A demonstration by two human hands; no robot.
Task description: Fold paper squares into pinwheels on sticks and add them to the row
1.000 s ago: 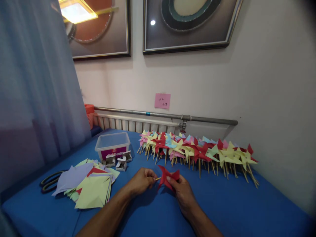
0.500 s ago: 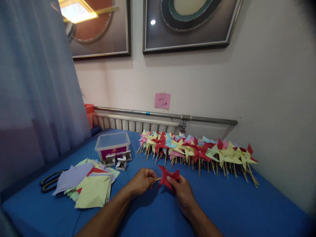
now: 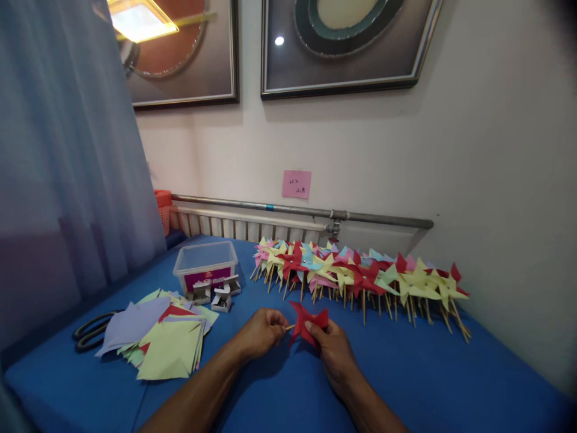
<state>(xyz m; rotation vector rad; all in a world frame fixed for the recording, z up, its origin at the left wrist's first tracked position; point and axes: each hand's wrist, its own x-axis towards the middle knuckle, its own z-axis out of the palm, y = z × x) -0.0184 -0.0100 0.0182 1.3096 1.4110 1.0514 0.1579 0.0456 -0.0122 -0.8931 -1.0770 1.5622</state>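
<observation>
Between my hands, above the blue cloth, is a red paper pinwheel. My right hand grips its folded blades, the thumb pressed on the paper near the middle. My left hand pinches a thin wooden stick, whose end meets the left side of the red paper. Most of the stick is hidden inside the left fingers. Behind my hands stand many paper pinwheels in red, yellow, pink, blue and green, their sticks pointing down to the cloth.
Left of my hands lie loose paper sheets and black-handled scissors. A clear plastic tub stands behind several small open boxes. A metal pipe and a radiator run along the wall. A curtain hangs at left.
Almost nothing differs. Both hands keep the same hold on the pinwheel and stick, with only a very slight shift of the left fingers.
</observation>
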